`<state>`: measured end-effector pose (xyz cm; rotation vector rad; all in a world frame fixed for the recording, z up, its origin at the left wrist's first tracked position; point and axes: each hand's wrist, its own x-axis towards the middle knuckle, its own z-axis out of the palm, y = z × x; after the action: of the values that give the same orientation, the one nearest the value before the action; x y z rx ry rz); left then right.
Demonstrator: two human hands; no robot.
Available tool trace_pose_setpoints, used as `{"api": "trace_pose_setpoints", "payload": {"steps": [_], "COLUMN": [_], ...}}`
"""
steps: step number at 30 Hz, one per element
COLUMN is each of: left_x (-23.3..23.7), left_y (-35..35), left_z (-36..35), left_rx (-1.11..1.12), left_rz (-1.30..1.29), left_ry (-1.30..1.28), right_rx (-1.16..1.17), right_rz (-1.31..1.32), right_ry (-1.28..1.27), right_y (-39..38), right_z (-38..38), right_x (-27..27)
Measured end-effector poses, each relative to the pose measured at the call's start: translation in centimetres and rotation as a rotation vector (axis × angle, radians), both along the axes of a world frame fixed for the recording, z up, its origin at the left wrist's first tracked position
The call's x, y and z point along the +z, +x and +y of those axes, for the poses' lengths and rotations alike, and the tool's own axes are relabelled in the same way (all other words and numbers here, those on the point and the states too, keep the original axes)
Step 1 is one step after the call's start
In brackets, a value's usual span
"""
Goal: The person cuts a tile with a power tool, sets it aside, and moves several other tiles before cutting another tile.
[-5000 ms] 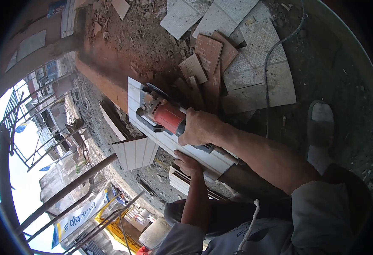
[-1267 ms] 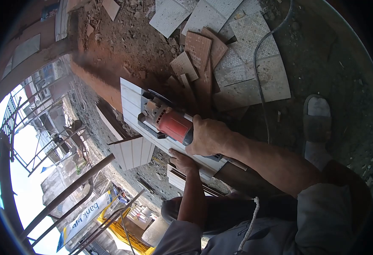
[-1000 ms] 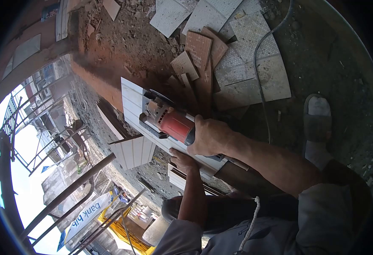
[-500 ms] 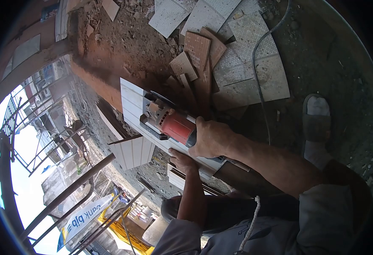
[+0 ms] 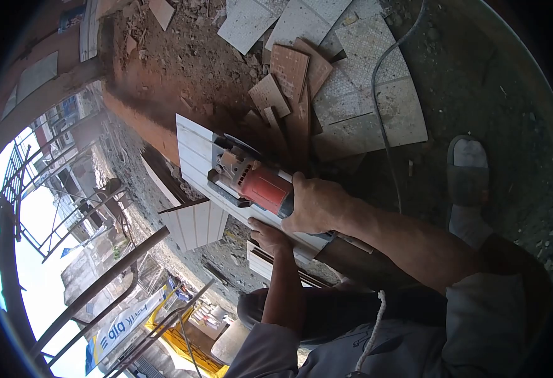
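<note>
The loose tiles (image 5: 371, 63) sprawled over the dirt beyond the working arm, pale ones overlapping brown ones, with a grey cable (image 5: 375, 94) looping across them. Nearer the person, the long striped tile (image 5: 194, 151) lay slantwise under both hands, and a smaller striped piece (image 5: 198, 223) sat just beside it, on the left. Over the long tile I saw the red grinder (image 5: 267, 189), its rear end closed inside the right hand (image 5: 314, 203), whose fingers wrapped around it; the body reached out ahead of that hand. The left hand (image 5: 268, 237) touched the tile's near edge, just behind the grinder; whether it pinched underneath, I couldn't tell. The dark disc (image 5: 242, 145) showed at the grinder's far side.
</note>
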<state>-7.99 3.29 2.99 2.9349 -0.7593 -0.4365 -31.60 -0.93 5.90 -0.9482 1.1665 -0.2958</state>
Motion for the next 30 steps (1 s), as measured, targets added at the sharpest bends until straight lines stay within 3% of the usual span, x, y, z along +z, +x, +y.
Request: {"api": "trace_pose_setpoints", "payload": {"steps": [30], "left_x": [0.2], "left_y": [0.7], "left_z": [0.7], "left_rx": [-0.04], "left_rz": [-0.005], "left_ry": [0.034], "right_rx": [-0.016], "right_rz": [0.021], "right_ry": [-0.005], "right_y": [-0.3], "right_z": [1.3], "right_x": [0.4]}}
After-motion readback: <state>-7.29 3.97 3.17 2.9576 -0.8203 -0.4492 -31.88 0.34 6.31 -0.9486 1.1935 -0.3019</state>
